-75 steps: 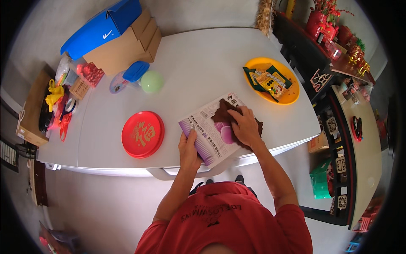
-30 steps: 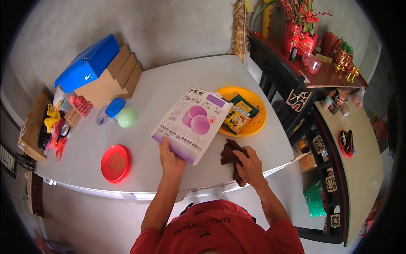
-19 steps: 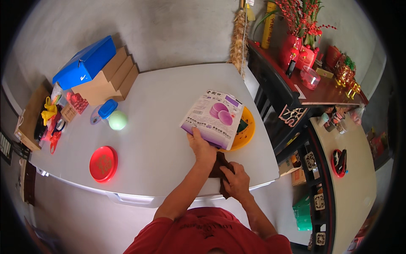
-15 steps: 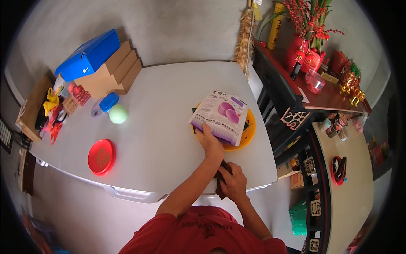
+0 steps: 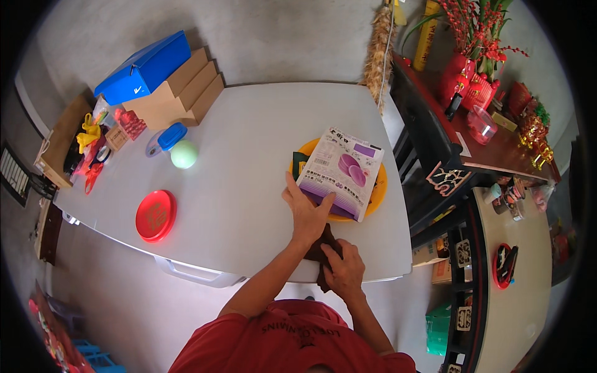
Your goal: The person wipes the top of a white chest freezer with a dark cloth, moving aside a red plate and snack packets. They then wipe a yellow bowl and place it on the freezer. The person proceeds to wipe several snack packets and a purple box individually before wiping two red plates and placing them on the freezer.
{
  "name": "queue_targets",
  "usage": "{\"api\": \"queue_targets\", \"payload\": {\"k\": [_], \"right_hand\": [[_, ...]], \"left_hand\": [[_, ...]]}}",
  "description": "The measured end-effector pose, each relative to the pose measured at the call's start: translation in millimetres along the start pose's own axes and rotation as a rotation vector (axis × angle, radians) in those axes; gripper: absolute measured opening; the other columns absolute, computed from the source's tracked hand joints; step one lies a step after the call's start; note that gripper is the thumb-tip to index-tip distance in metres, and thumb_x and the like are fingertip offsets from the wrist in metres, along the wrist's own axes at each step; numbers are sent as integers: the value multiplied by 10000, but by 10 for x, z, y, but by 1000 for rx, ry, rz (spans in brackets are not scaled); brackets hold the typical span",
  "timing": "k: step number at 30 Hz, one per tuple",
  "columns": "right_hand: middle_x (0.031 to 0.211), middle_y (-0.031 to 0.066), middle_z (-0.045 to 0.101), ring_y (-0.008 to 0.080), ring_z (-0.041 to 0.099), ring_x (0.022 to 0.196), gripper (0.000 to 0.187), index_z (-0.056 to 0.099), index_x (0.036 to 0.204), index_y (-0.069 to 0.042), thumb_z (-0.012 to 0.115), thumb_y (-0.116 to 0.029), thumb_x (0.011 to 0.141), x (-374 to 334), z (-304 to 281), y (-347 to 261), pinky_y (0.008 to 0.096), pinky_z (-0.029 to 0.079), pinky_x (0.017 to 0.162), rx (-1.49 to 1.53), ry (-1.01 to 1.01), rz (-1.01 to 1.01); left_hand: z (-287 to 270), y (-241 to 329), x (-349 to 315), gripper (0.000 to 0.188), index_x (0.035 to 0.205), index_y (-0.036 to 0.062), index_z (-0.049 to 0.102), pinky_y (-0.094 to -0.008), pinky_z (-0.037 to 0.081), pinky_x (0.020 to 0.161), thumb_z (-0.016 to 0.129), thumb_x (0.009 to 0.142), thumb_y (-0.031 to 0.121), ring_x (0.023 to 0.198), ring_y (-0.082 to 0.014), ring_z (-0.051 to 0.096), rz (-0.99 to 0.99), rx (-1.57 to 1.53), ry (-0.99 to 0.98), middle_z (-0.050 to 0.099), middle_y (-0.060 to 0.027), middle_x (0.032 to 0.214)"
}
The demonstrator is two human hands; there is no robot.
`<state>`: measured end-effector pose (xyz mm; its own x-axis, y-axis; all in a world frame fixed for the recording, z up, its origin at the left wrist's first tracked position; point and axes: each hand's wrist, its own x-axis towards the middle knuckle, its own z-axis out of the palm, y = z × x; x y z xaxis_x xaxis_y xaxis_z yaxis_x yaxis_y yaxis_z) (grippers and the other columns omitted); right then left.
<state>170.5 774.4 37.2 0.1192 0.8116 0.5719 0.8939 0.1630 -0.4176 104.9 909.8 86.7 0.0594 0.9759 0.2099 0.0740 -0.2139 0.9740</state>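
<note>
A white and purple food packet [image 5: 346, 171] lies tilted across a round yellow dish [image 5: 377, 194]. A dark green packet [image 5: 299, 163] shows at the dish's left, mostly covered. My left hand [image 5: 306, 214] is at the packet's lower left edge, fingers and thumb spread apart, the thumb over the purple part. Closed around a dark brown cloth [image 5: 317, 252], my right hand [image 5: 345, 267] stays at the table's front edge, just below my left wrist. Part of the cloth hangs beneath my right hand.
On the white table [image 5: 249, 155] are a red round lid [image 5: 156, 216], a pale green ball [image 5: 184, 154] and a blue lid [image 5: 172, 136]. Cardboard boxes [image 5: 177, 93] under a blue box [image 5: 146, 68] stand at the back left. A dark wooden cabinet [image 5: 429, 124] borders the right.
The view has shifted slightly. My left hand has slid toward the packet's left corner and its fingers have spread. The packet has turned a little on the dish. My right hand keeps the cloth.
</note>
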Motion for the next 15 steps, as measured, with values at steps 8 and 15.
{"api": "queue_targets", "payload": {"k": [8, 15], "right_hand": [[1128, 149, 556, 347, 561, 958, 546, 642, 1130, -144, 719, -69, 594, -11, 67, 5, 431, 487, 786, 12, -23, 15], [1143, 204, 547, 388, 551, 1004, 500, 639, 1121, -82, 645, 37, 636, -33, 68, -2, 449, 474, 837, 13, -20, 13]], "left_hand": [[-79, -455, 111, 609, 1230, 117, 562, -499, 322, 912, 774, 681, 275, 1141, -341, 395, 266, 526, 81, 435, -145, 1214], [-641, -268, 209, 604, 1287, 153, 511, -477, 289, 952, 760, 759, 306, 1175, -314, 374, 314, 566, 237, 403, -128, 1270]]}}
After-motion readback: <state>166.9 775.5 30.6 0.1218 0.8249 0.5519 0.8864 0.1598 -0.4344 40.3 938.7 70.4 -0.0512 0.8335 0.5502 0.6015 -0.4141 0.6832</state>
